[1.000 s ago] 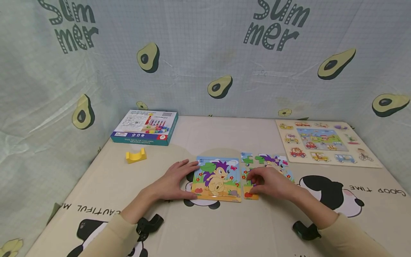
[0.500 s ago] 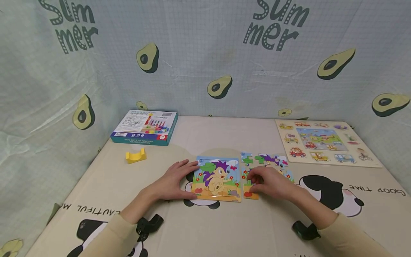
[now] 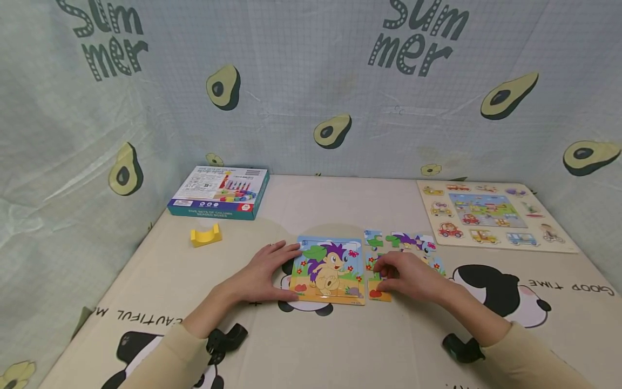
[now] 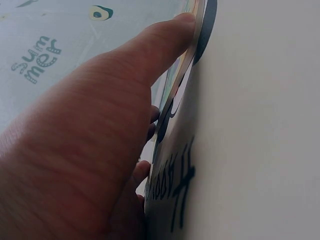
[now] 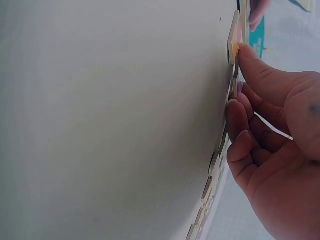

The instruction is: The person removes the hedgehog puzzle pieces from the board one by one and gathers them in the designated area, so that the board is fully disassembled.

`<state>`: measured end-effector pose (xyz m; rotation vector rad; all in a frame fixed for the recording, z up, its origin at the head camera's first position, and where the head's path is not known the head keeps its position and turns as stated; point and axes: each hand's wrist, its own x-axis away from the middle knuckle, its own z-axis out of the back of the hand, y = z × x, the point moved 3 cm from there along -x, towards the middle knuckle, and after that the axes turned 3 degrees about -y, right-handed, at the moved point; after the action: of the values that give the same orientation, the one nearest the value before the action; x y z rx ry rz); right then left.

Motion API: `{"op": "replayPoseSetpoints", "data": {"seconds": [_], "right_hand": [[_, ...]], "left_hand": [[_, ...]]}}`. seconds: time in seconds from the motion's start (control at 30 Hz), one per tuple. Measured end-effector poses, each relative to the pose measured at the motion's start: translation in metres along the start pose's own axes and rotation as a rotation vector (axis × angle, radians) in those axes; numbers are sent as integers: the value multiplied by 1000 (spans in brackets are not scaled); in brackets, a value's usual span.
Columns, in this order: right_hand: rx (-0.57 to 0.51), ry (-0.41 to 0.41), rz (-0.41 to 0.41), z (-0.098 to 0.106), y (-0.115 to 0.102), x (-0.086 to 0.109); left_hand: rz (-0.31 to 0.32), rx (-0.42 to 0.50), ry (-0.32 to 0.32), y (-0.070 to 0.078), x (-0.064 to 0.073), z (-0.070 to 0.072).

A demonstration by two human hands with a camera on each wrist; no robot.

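Note:
My left hand (image 3: 263, 274) rests along the left side of a hedgehog puzzle board (image 3: 335, 303), its thumb at the near corner and fingers spread toward the far one. In the left wrist view the thumb (image 4: 170, 40) touches the board's edge. To the right of the board, my right hand (image 3: 413, 276) bends over loose jigsaw pieces, thumb and fingertips on an orange piece (image 3: 376, 295) with red fruit printed on it. The right wrist view shows the thumb against that piece (image 5: 234, 37), with the other fingers curled low. Part of the piece is hidden under the hand.
Several more jigsaw pieces (image 3: 413, 241) lie beyond the right hand. A vehicle puzzle board (image 3: 549, 243) sits at the back right. At the back left are a teal-sided box (image 3: 218, 194) and a yellow curved block (image 3: 206, 236). Patterned cloth walls (image 3: 291, 65) stand behind and left.

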<state>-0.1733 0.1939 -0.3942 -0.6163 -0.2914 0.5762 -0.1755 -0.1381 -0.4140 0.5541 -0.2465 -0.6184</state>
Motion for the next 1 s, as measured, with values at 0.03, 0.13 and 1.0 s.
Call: {"op": "replayPoseSetpoints", "data": {"seconds": [0.03, 0.13, 1.0], "right_hand": [[2, -1, 1, 0, 0, 0], [8, -4, -2, 0, 0, 0], [20, 40, 1, 4, -2, 0]], "left_hand": [[-1, -1, 0, 0, 0, 0], [-2, -2, 2, 0, 0, 0], [5, 6, 0, -2, 0, -1]]}}
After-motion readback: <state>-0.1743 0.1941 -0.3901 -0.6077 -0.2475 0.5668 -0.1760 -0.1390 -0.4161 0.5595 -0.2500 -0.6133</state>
